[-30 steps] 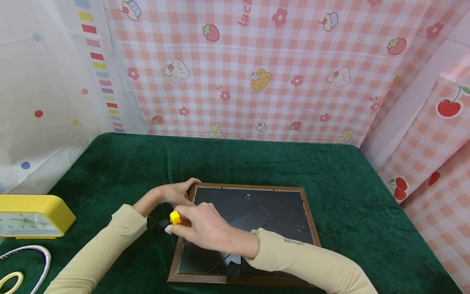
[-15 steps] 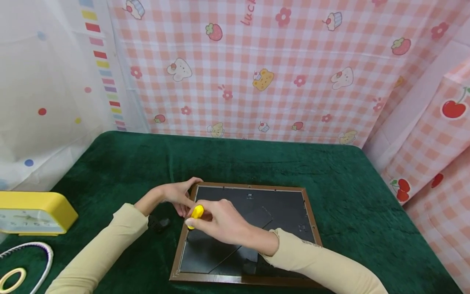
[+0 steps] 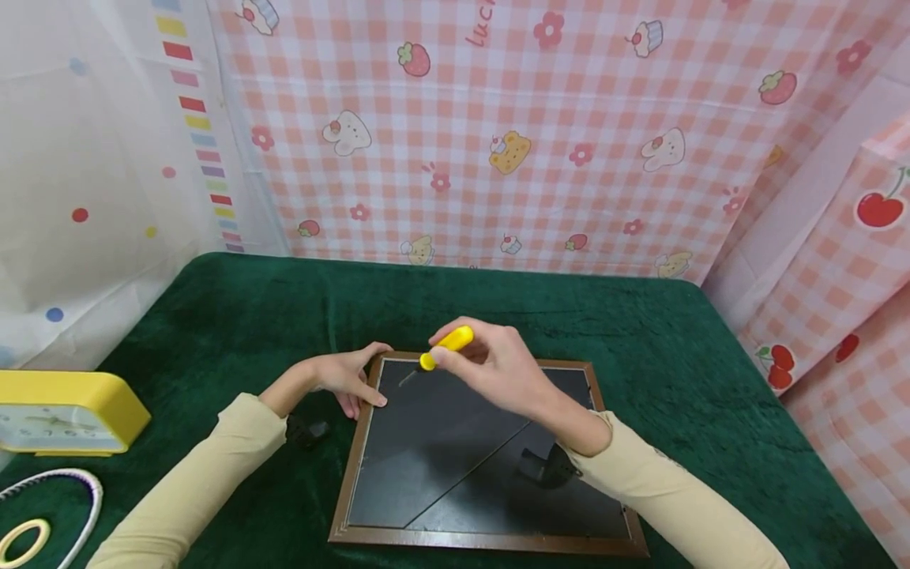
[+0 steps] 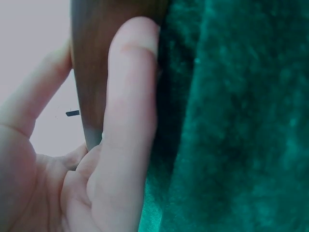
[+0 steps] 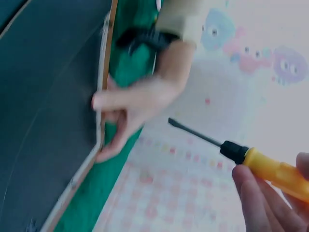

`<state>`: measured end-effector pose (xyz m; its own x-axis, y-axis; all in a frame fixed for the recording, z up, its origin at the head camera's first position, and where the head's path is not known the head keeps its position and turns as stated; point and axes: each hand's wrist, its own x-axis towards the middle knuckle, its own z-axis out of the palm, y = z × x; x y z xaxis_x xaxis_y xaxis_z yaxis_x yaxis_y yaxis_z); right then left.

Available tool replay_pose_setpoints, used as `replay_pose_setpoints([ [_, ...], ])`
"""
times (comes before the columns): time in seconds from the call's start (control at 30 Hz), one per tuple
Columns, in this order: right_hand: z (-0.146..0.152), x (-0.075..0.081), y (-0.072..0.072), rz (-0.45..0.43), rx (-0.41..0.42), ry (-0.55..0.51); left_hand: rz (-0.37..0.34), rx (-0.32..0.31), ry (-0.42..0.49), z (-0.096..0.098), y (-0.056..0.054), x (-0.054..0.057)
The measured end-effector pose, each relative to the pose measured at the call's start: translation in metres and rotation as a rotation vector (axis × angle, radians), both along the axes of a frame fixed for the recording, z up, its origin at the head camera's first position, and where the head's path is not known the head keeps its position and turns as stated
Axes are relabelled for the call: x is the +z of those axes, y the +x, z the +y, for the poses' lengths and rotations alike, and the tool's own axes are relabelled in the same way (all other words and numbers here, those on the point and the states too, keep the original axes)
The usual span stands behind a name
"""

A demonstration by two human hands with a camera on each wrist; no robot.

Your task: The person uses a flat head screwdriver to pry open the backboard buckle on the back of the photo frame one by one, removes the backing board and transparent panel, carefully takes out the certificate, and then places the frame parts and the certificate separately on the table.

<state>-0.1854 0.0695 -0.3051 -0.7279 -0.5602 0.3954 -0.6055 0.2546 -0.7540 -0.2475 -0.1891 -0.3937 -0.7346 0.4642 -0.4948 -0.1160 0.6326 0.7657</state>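
A picture frame (image 3: 426,539) with a brown border lies with its black back panel (image 3: 419,450) facing up. My left hand (image 3: 344,381) grips its left border near the upper corner, thumb on the panel side. In the left wrist view, fingers lie along the brown border (image 4: 91,53). My right hand (image 3: 505,367) holds a screwdriver (image 3: 456,339) by its yellow handle above the frame's upper left part. The shaft slants down toward the panel in the head view. In the right wrist view, the flat-tipped screwdriver (image 5: 268,164) shows apart from the frame (image 5: 100,87).
A yellow clock (image 3: 74,411) stands at the left on the dark green cloth (image 3: 249,316). Nearer the front left lie a white hoop (image 3: 98,498) and a small cream ring (image 3: 44,537). A checked curtain (image 3: 455,118) hangs behind the table.
My right hand has risen with the screwdriver from the frame's left border and moved right and away from me, over the panel's upper part. My left hand stays at the border.
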Motion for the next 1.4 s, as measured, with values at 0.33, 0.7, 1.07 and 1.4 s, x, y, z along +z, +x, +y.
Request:
replay_pose_setpoints([
  [0.33,0.06,-0.008,-0.025,-0.139,-0.145,-0.065,0.008,-0.014,0.035,-0.003,0.001,-0.001],
  [0.7,0.141,-0.035,-0.05,-0.299,-0.256,-0.194,0.022,-0.021,0.038,-0.002,0.002,-0.002],
  [1.07,0.244,-0.064,-0.053,-0.538,-0.105,-0.398,0.026,-0.017,0.037,-0.002,0.001,-0.003],
  [1.4,0.302,-0.091,-0.049,-0.715,-0.049,-0.441,0.03,-0.02,0.041,-0.002,0.001,-0.002],
])
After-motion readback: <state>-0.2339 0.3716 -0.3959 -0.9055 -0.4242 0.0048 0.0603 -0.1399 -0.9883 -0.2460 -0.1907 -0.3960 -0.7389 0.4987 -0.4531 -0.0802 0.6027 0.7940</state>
